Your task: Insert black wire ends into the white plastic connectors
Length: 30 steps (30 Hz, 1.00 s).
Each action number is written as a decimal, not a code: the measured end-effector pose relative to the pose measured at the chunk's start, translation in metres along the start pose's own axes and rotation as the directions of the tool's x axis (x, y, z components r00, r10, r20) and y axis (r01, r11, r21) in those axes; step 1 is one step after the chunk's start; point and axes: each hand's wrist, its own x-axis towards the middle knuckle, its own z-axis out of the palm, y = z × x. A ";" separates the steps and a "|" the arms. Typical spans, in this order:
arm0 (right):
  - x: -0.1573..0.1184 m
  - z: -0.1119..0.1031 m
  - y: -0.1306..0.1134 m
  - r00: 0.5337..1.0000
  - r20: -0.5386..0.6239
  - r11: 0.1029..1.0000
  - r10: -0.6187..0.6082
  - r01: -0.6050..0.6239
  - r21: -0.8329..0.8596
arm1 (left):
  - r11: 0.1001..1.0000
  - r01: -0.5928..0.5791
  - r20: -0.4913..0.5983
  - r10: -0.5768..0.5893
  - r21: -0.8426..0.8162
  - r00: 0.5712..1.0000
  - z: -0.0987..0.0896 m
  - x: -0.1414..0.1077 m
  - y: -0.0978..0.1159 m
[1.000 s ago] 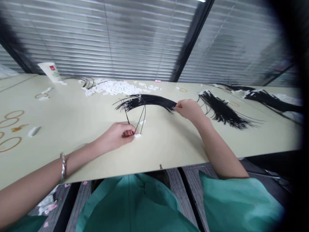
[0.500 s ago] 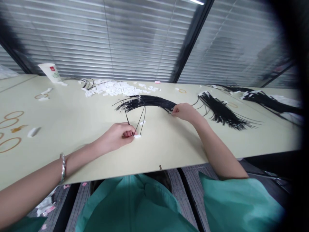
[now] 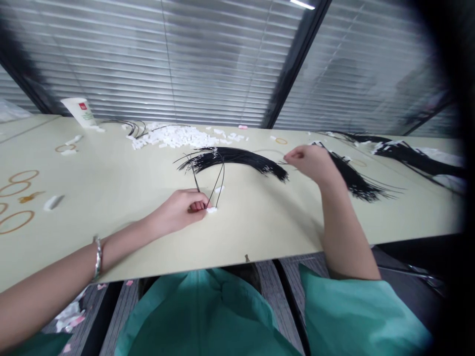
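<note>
My left hand (image 3: 191, 205) rests on the table with its fingers closed on a few thin black wires, which loop up toward the main bundle. A small white sleeve (image 3: 211, 210) lies right at its fingertips, and another white piece (image 3: 219, 189) is just behind. Beyond that stretches a curved bundle of black wires (image 3: 237, 156). My right hand (image 3: 308, 159) is raised past the bundle's right end, thumb and finger pinched on a thin wire that shows only as a faint blurred line.
A heap of white sleeves (image 3: 174, 135) lies at the back, with a paper cup (image 3: 79, 112) left of it. Rubber bands (image 3: 17, 222) sit at the left. More black wire bundles (image 3: 356, 178) lie at the right. A blind-covered window (image 3: 218, 64) borders the table (image 3: 241, 227).
My right hand has moved right and up, away from the end of the wire bundle, drawing a thin wire along. My left hand has stayed in place.
</note>
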 end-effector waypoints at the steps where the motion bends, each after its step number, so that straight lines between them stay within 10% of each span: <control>1: 0.003 -0.006 0.001 0.997 -0.078 0.966 -0.006 0.026 0.257 | 1.000 -0.001 0.000 0.001 0.003 1.000 0.000 0.000 0.000; 4: 0.011 -0.024 0.008 0.918 -0.388 0.515 0.077 0.297 0.804 | 1.000 -0.006 -0.004 0.006 0.015 1.000 0.000 0.000 0.000; 8: 0.017 -0.037 0.018 0.714 -0.612 0.135 0.339 0.607 0.783 | 1.000 -0.018 -0.001 0.018 0.019 1.000 0.000 0.001 0.000; 12: 0.012 -0.030 0.000 0.771 -0.572 0.182 0.279 0.543 0.820 | 1.000 -0.003 0.002 0.003 0.021 1.000 0.000 0.001 0.001; 19: -0.025 0.021 -0.080 0.971 -0.219 0.632 -0.095 0.229 0.741 | 1.000 -0.011 -0.003 0.011 0.015 1.000 0.000 0.000 0.001; 24: -0.057 0.041 -0.116 0.851 0.076 0.414 -0.519 0.172 0.894 | 1.000 0.018 0.003 -0.018 0.021 1.000 -0.002 0.000 0.006; 30: -0.077 0.051 -0.133 0.758 0.284 0.572 -0.587 0.140 0.808 | 0.999 0.045 0.007 -0.045 0.029 0.999 -0.003 0.000 0.011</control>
